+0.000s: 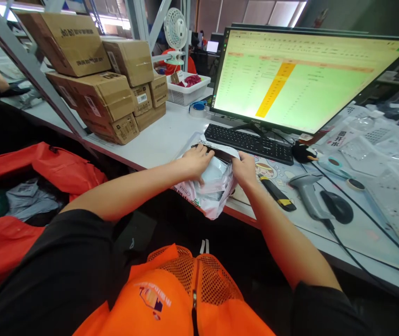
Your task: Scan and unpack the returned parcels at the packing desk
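Observation:
A white printed plastic bag (210, 207) hangs partly over the table's front edge, its mouth turned up. Inside it shows a pale, clear-wrapped pack (215, 173), with a dark strip behind it near the rim. My left hand (196, 164) is bent over the bag's left side, fingertips at the dark strip and thumb against the pack. At the opposite side, my right hand (244, 169) pinches the bag's rim. What lies deeper in the bag is hidden.
Behind the bag are a black keyboard (248, 143) and a monitor (290, 79). A box cutter (276, 192), barcode scanner (310, 193) and mouse (337, 206) lie right. Cardboard boxes (104, 95) are stacked left, near a white basket (187, 94). An orange-red sack (38, 163) stands lower left.

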The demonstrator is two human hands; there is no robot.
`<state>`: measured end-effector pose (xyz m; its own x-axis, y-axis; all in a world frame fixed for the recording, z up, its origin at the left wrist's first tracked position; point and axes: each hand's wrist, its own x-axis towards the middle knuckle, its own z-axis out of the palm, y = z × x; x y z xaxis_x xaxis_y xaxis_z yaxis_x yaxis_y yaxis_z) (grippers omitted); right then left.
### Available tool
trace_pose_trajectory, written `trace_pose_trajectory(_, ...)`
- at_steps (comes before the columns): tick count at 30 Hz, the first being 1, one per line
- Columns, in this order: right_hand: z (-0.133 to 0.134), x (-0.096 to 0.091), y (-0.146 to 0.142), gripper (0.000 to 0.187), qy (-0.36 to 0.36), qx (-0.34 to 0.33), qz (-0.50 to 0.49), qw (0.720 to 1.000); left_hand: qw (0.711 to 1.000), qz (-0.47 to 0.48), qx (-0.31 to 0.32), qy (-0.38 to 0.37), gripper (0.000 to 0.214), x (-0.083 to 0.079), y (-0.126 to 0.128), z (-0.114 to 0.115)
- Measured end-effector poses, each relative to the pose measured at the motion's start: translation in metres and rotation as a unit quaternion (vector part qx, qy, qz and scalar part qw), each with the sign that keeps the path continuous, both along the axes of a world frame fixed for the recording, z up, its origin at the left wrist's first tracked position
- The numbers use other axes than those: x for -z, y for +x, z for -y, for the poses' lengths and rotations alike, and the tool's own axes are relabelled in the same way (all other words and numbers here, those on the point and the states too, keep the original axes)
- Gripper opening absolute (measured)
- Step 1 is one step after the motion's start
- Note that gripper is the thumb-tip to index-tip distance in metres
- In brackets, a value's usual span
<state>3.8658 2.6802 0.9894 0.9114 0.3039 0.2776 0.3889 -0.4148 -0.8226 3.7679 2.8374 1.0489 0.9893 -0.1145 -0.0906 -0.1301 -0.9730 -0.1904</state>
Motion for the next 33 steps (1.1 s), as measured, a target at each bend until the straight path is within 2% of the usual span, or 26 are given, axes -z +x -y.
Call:
trace_pose_trajectory(2,0.004,-0.017,-0.014,0.023,0.044,-0.007,0.044,0.998,0.999,0.033,0.005,0.0,0.109,-0.012,-0.016,0.005)
trace_pose_trajectory(5,0.02,-0.041,-0.045,0.024,0.066,-0.059,0.123,0.988,0.998,0.049,0.016,-0.036,0.09,-0.025,-0.058,0.014)
trace_pose_trajectory(7,0.034,-0.045,-0.072,0.016,0.056,-0.108,0.166,0.979,0.997,0.049,0.025,-0.062,0.069,-0.022,-0.091,0.019)
trace_pose_trajectory(8,0.041,-0.041,-0.087,0.01,0.045,-0.126,0.182,0.974,0.996,0.051,0.027,-0.069,0.058,-0.015,-0.106,0.022)
trace_pose_trajectory(10,0.051,-0.024,-0.117,0.004,0.018,-0.139,0.194,0.971,0.996,0.047,0.017,-0.07,0.032,0.01,-0.132,0.026)
trace_pose_trajectory(12,0.057,0.004,-0.145,0.005,-0.004,-0.14,0.17,0.975,0.997,0.033,-0.01,-0.076,0.016,0.045,-0.153,0.03)
trace_pose_trajectory(16,0.062,0.064,-0.187,0.023,-0.037,-0.181,0.008,0.983,0.989,-0.013,-0.056,-0.134,0.025,0.114,-0.19,0.042)
trace_pose_trajectory(19,0.062,0.089,-0.197,0.045,-0.084,-0.253,-0.127,0.955,0.983,-0.055,-0.091,-0.149,0.031,0.138,-0.214,0.049)
trace_pose_trajectory(21,0.058,0.093,-0.196,0.051,-0.086,-0.294,-0.174,0.936,0.976,-0.082,-0.111,-0.166,0.039,0.14,-0.224,0.047)
trace_pose_trajectory(24,0.048,0.09,-0.196,0.035,-0.056,-0.309,-0.212,0.925,0.956,-0.114,-0.107,-0.25,0.054,0.133,-0.234,0.032)
trace_pose_trajectory(27,0.039,0.086,-0.204,0.043,-0.01,-0.272,-0.279,0.921,0.906,-0.128,-0.055,-0.4,0.047,0.123,-0.242,0.004)
trace_pose_trajectory(29,0.035,0.085,-0.212,0.044,0.048,-0.23,-0.343,0.91,0.864,-0.132,-0.052,-0.483,0.047,0.116,-0.246,-0.013)
trace_pose_trajectory(31,0.031,0.086,-0.219,0.044,0.113,-0.203,-0.419,0.878,0.834,-0.138,-0.08,-0.528,0.068,0.109,-0.249,-0.026)
trace_pose_trajectory(33,0.027,0.092,-0.224,0.049,0.149,-0.211,-0.488,0.834,0.83,-0.158,-0.081,-0.528,0.096,0.103,-0.25,-0.03)
